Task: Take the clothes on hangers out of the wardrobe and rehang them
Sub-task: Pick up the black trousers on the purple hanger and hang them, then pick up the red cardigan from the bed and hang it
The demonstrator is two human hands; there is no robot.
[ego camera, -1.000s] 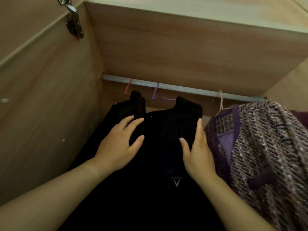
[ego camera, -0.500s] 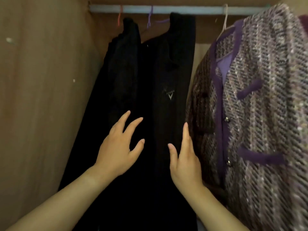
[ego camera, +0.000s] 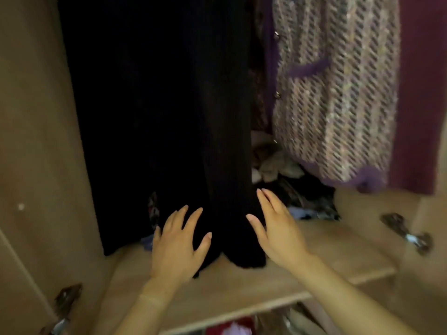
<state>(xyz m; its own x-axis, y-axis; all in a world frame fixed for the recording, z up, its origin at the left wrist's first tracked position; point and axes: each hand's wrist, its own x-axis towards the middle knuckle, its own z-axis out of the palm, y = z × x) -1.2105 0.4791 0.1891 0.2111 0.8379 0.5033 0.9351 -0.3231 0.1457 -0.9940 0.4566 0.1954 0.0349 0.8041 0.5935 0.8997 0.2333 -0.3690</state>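
Observation:
A long black garment (ego camera: 154, 105) hangs in the left half of the wardrobe, its hem resting on the wooden shelf (ego camera: 314, 257). My left hand (ego camera: 177, 245) lies flat on the front of the hem with fingers spread. My right hand (ego camera: 275, 228) is open against the hem's right edge, palm facing left. Neither hand grips the cloth. To the right hangs a purple tweed jacket (ego camera: 338, 93), and beyond it a dark maroon garment (ego camera: 420, 93). The rail and hangers are out of view above.
The wardrobe's left wall (ego camera: 36, 141) stands close beside the black garment. A heap of loose clothes (ego camera: 285, 175) lies on the shelf behind the hanging items. Metal door hinges show at lower left (ego camera: 65, 301) and at right (ego camera: 408, 233). More clothes sit below the shelf (ego camera: 232, 327).
The view has swung down from the rail to the shelf. Both hands have slid down the black garment from its chest to its hem, still open.

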